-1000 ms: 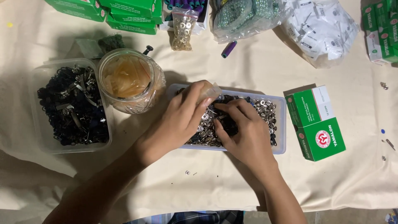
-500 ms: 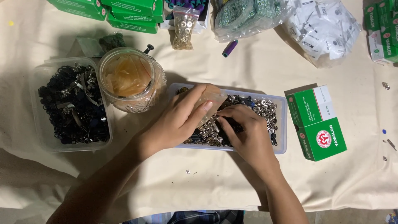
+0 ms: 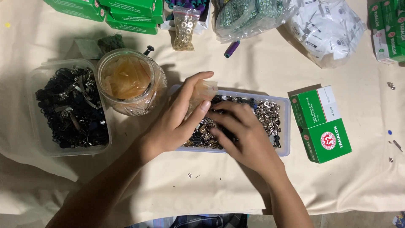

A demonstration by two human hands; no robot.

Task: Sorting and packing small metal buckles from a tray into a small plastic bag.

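**Hands over the tray of metal fasteners**

Head view, the only one. Both hands work above a shallow clear tray [image 3: 284, 126] filled with small silver and dark metal fasteners [image 3: 268, 113]; the tray sits on a cream cloth-covered worktop [image 3: 253, 71], near the middle.

The left hand [image 3: 177, 122] holds a small clear plastic bag [image 3: 202, 90] pinched between thumb and fingers, its mouth turned toward the tray's far-left corner. The right hand [image 3: 244, 135] lies palm down on the fasteners, fingers curled and spread over the heap; whether it has picked anything up cannot be told, since the fingertips are blurred and buried among the pieces.

Compared with half a second ago, the right hand has slid leftward and now covers more of the tray's middle, its fingers reaching under the bag, while the left hand has lifted the bag a little and tipped it more upright. A second ago both hands sat closer together, low on the heap. In my judgement this reads as pieces being gathered toward the bag, though none is seen going in.

Just left of the tray stands a glass jar [image 3: 128, 82] stuffed with more clear bags, and beyond it a plastic tub [image 3: 42, 139] of dark zipper pulls. A green box [image 3: 322, 124] lies just right of the tray, apart from it.
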